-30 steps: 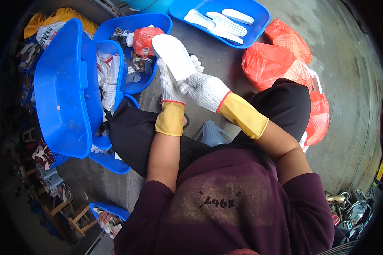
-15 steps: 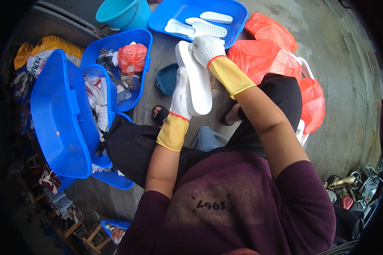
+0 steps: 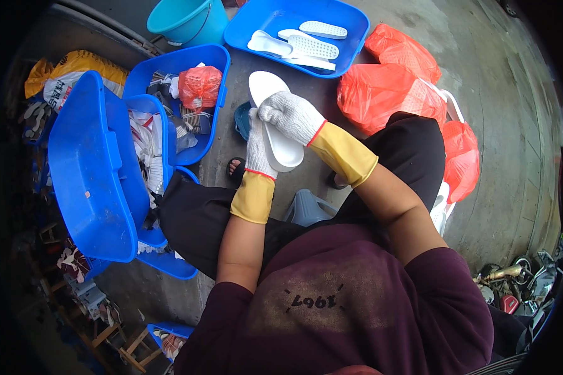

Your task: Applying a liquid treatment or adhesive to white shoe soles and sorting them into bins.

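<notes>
A white shoe sole [image 3: 286, 150] is held up between my two gloved hands, its long side running away from me. My left hand [image 3: 258, 147], in a white knit glove with a yellow cuff, grips its left edge. Lying across the middle of the sole, my right hand [image 3: 292, 117] has its fingers curled at the upper left edge; what exactly they pinch is hidden. The sole's near end looks hollowed with a raised rim. Beyond it, a blue tub [image 3: 356, 47] holds several white soles [image 3: 313, 46], some with dotted surfaces.
Red plastic bags [image 3: 372, 94] lie at the right. A turquoise bucket [image 3: 187, 22] stands at the back. Blue tubs [image 3: 84, 181] with scraps crowd the left, one tipped on its side. A small dark teal basin [image 3: 241, 119] sits behind my left hand, and a grey-blue stool [image 3: 308, 209] between my legs.
The sole has turned so its hollowed side shows. My right hand has come nearer, from the sole's far end to its middle.
</notes>
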Demonstrator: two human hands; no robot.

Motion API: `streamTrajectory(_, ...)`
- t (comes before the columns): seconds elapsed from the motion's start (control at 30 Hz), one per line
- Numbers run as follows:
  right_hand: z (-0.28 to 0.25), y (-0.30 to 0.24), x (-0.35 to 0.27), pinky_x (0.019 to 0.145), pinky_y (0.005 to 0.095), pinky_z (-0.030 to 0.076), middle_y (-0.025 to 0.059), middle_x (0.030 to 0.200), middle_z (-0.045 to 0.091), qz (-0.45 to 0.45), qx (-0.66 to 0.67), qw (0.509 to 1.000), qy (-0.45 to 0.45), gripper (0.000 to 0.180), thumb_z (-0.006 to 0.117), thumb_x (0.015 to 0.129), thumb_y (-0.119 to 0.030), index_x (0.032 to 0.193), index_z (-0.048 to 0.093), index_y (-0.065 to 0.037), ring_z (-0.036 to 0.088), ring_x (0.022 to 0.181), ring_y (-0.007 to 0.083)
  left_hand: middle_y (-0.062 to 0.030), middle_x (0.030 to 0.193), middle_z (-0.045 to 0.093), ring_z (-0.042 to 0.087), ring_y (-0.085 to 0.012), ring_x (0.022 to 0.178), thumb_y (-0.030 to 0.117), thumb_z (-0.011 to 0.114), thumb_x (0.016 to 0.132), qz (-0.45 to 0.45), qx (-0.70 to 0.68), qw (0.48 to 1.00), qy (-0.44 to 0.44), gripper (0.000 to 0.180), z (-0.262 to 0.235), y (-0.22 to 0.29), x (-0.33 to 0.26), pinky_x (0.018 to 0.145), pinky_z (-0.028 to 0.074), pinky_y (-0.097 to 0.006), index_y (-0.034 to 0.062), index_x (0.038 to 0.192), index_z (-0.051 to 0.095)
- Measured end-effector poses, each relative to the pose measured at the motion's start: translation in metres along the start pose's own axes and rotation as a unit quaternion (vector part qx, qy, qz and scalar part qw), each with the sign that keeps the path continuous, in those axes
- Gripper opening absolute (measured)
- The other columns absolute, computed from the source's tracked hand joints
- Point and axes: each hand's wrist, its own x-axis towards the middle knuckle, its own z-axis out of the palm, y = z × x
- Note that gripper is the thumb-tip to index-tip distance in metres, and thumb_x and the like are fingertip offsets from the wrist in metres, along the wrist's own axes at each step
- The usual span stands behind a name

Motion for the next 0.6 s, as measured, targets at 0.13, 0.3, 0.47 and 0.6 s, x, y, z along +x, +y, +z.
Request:
streamTrajectory(0.13, 0.012, 0.001, -0.041, 0.075, 0.0427, 0.053, 0.0196, 0.078, 0.066, -0.003, -0.054, 0.999, -0.008, 0.02, 0.066, 0.093, -0.021, 0.088, 0.073, -0.003, 0.068, 0.075, 0.0336, -0.0175, 0.137, 0.064, 0.066, -0.0312, 0.122, 0.065, 0.053, 0.103, -0.082, -0.019, 0.981, -0.173, 0.074, -0.014, 0.002, 0.006, 0.105, 0.054, -0.048, 0.0068, 0.149, 0.051)
streamTrajectory(0.3, -0.01, -0.006, 0.001, 0.072, 0.0432, 0.053, 0.0229, 0.077, 0.067, 0.1, 0.012, 0.971, 0.217, 0.026, 0.06, 0.097, -0.018, 0.087, 0.071, 0.003, 0.07, 0.073, 0.0326, -0.0076, 0.143, 0.059, 0.061, -0.0215, 0.128, 0.052, 0.048, 0.111, -0.102, 0.001, 0.992, -0.07, 0.055, 0.005, -0.027, 0.023, 0.108, 0.05, -0.035, 0.0134, 0.15, 0.049)
streamTrajectory(0.47, -0.045, 0.045, 0.065, 0.08, 0.0468, 0.054, 0.0221, 0.085, 0.072, 0.061, -0.094, 0.963, 0.246, 0.016, 0.058, 0.086, -0.006, 0.082, 0.073, -0.002, 0.071, 0.087, 0.04, -0.0086, 0.147, 0.057, 0.06, -0.0255, 0.129, 0.059, 0.055, 0.106, -0.059, 0.145, 0.987, -0.03, 0.069, -0.01, -0.059, 0.024, 0.109, 0.05, -0.039, 0.0141, 0.157, 0.043)
streamTrajectory(0.6, -0.038, 0.04, 0.044, 0.083, 0.0489, 0.054, 0.0211, 0.095, 0.073, 0.068, -0.138, 0.979, 0.132, 0.021, 0.057, 0.092, -0.016, 0.097, 0.074, -0.006, 0.07, 0.092, 0.0432, -0.0102, 0.152, 0.053, 0.057, -0.0283, 0.134, 0.064, 0.054, 0.103, -0.067, 0.08, 0.994, -0.033, 0.078, -0.02, -0.036, 0.029, 0.113, 0.047, -0.042, 0.014, 0.16, 0.038)
